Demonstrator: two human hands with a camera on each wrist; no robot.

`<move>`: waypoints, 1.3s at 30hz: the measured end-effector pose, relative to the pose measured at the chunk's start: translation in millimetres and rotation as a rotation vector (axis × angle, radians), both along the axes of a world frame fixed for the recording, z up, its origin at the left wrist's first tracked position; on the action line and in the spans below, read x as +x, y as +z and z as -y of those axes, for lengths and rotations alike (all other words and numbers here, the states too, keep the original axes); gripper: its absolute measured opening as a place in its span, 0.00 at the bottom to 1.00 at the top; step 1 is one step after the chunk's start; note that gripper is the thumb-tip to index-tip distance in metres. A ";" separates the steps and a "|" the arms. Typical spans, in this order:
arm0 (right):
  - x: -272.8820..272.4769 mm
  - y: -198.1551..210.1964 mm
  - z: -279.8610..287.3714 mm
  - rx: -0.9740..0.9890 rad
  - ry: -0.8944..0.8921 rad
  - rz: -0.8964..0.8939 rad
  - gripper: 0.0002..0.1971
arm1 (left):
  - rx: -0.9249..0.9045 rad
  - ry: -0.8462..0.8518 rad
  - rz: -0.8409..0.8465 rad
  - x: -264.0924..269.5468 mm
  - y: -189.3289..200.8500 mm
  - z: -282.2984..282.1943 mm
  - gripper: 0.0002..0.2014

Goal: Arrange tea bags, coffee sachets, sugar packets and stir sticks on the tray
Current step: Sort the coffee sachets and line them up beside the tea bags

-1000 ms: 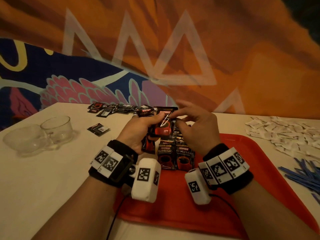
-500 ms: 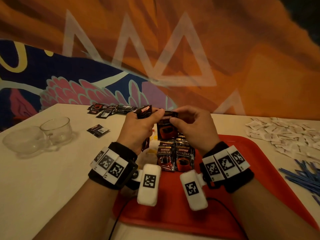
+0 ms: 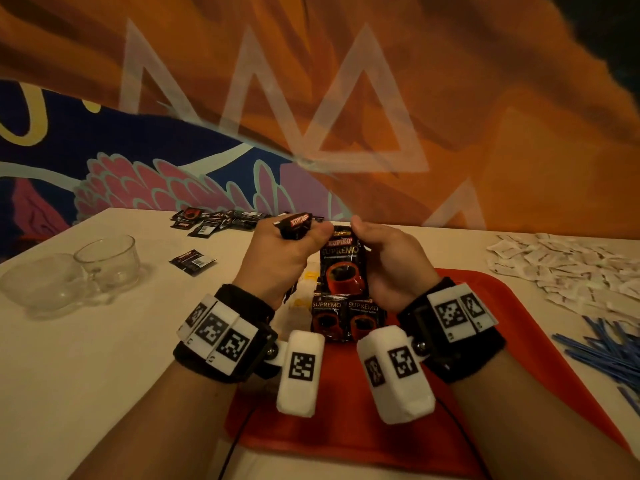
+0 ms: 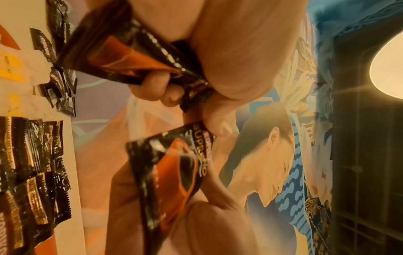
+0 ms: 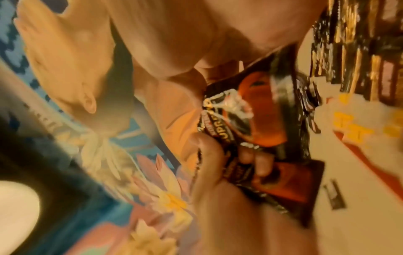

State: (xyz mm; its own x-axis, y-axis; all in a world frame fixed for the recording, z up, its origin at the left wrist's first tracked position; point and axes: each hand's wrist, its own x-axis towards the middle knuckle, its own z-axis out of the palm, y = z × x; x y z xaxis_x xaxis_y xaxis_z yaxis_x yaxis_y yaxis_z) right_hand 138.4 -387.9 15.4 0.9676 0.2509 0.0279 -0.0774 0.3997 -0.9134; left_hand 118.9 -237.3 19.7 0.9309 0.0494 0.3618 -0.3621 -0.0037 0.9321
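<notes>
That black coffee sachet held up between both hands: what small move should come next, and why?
Probably the right hand should lower the black Supremo coffee sachet onto the red plastic tray, beside the row of sachets already lying there. The left hand grips other sachets, so it likely just lets go of this one.

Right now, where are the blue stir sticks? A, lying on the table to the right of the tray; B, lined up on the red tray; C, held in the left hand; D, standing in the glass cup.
A: the blue stir sticks lie loose on the white table, right of the red tray.
</notes>
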 end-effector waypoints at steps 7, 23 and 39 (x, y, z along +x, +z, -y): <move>-2.1 -1.6 1.7 -0.382 -0.157 0.422 0.11 | -0.071 0.012 -0.113 1.8 -2.6 -4.3 0.09; -9.6 -5.7 7.8 -0.777 -0.070 0.490 0.03 | -0.321 0.019 -0.271 4.9 -1.3 1.0 0.04; -15.8 -26.9 8.2 -1.322 0.029 0.067 0.06 | -0.437 0.106 -0.353 20.6 -4.3 -38.0 0.04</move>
State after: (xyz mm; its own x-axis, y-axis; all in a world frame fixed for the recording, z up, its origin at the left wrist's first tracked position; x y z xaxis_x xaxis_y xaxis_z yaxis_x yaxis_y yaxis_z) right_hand 122.6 -396.1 -11.5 0.9678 0.1463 -0.2048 -0.0104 -0.7896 -0.6135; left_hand 139.5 -199.3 15.4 0.9734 0.2246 -0.0448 -0.0476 0.3897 0.9197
